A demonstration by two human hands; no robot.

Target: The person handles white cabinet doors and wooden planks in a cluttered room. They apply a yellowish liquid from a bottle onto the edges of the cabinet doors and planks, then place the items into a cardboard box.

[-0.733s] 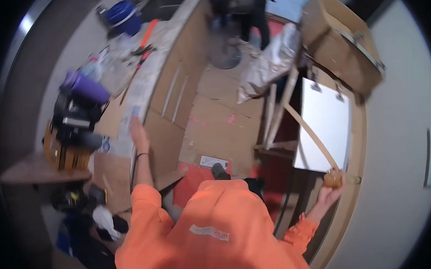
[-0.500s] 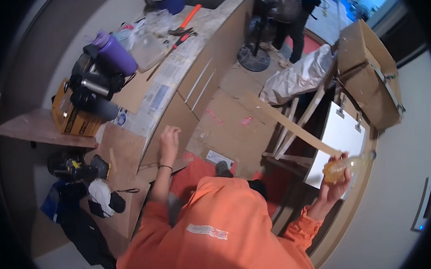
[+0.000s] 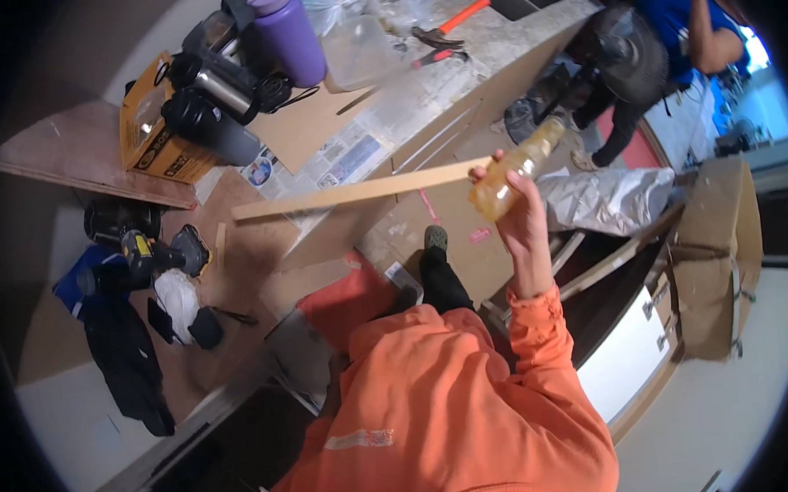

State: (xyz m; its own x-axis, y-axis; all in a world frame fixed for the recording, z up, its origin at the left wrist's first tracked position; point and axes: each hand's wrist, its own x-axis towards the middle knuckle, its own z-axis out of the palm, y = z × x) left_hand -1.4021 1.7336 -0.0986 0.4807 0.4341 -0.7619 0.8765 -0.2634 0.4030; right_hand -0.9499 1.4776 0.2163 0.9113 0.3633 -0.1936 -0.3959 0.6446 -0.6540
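My right hand (image 3: 521,216) is raised right of the middle, closed around a clear plastic bottle (image 3: 521,172) with yellowish contents. The bottle is tilted, its narrow end up and to the right. A long, thin wood strip (image 3: 348,193) runs left from the same hand, passing in front of the counter's edge. Its far end hangs over the brown board by the power tools. My fingers and the bottle hide where the strip is gripped. My left hand is out of sight.
On the counter (image 3: 482,49) are a claw hammer (image 3: 442,35), a screwdriver (image 3: 434,59), a plastic tub (image 3: 368,54) and a purple bottle (image 3: 288,39). A cordless drill (image 3: 139,253) lies at left. Beyond stand a fan (image 3: 619,56), another person (image 3: 693,35) and a cardboard box (image 3: 715,249).
My right hand has swung from beside the white board toward the counter, carrying the bottle and wood strip. My left hand has left the view. The whole view has turned.
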